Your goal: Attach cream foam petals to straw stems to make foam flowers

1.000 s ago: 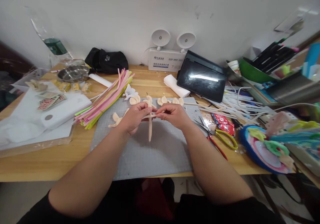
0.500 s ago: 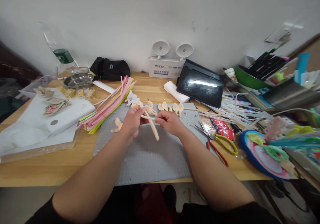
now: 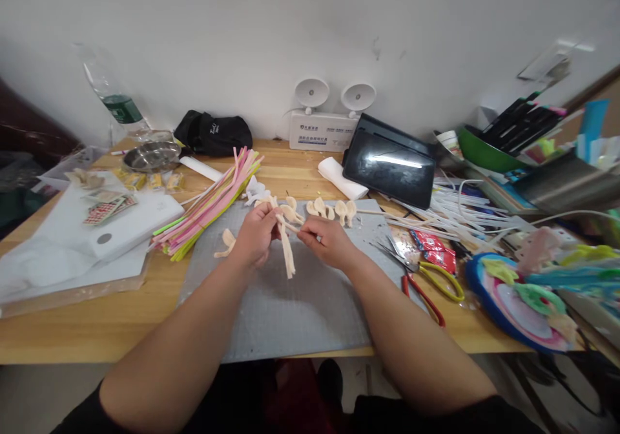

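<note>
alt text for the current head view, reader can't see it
A person's left hand and right hand hold cream strips over a gray mat. Curled cream pieces lie nearby, a bundle of mostly pink strips to the left.

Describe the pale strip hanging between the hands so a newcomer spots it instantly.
Start with the grey mat on the wooden table. Above its far half is the left hand. The strip hangs there, lower end free, unlike the pale piece running to the right hand or the curled pieces behind.
</note>
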A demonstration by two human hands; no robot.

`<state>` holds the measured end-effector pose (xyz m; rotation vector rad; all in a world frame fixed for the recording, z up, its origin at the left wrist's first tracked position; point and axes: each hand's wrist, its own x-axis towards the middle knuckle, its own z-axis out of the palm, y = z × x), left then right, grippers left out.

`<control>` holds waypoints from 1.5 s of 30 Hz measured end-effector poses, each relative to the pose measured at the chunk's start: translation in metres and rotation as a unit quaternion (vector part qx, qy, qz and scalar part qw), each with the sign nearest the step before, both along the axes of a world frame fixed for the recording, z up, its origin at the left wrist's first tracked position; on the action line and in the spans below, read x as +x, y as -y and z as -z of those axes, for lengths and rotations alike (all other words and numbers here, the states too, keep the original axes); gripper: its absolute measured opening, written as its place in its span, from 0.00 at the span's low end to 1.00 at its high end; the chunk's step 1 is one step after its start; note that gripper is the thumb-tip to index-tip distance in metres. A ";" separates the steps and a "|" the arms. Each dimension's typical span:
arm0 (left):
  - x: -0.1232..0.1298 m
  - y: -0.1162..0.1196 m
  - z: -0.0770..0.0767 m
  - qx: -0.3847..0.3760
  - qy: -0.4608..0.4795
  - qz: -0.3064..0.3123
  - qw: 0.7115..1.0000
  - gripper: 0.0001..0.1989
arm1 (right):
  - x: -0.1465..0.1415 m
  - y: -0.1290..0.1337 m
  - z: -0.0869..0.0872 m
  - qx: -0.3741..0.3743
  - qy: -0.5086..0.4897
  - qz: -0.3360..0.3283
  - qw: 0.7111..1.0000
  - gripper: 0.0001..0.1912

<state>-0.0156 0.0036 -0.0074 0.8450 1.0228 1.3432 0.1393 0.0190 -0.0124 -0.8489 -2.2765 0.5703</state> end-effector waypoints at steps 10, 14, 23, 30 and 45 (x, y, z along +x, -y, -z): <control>-0.010 -0.007 0.005 -0.005 -0.033 -0.060 0.998 0.09 | -0.001 0.008 -0.007 0.006 0.049 -0.053 0.997 0.11; -0.013 -0.010 0.011 0.041 -0.183 -0.112 0.976 0.10 | -0.004 0.013 -0.010 0.008 0.065 -0.080 0.995 0.11; -0.011 -0.007 0.005 0.058 -0.210 -0.050 0.975 0.09 | -0.001 0.014 -0.015 -0.064 0.083 -0.145 0.984 0.13; -0.002 0.003 -0.005 0.160 -0.360 -0.013 0.919 0.10 | -0.006 0.003 -0.004 -0.175 -0.093 0.057 0.978 0.13; 0.017 0.012 0.002 -0.052 -0.020 0.143 0.988 0.13 | -0.012 0.001 0.001 -0.337 -0.348 0.098 0.869 0.08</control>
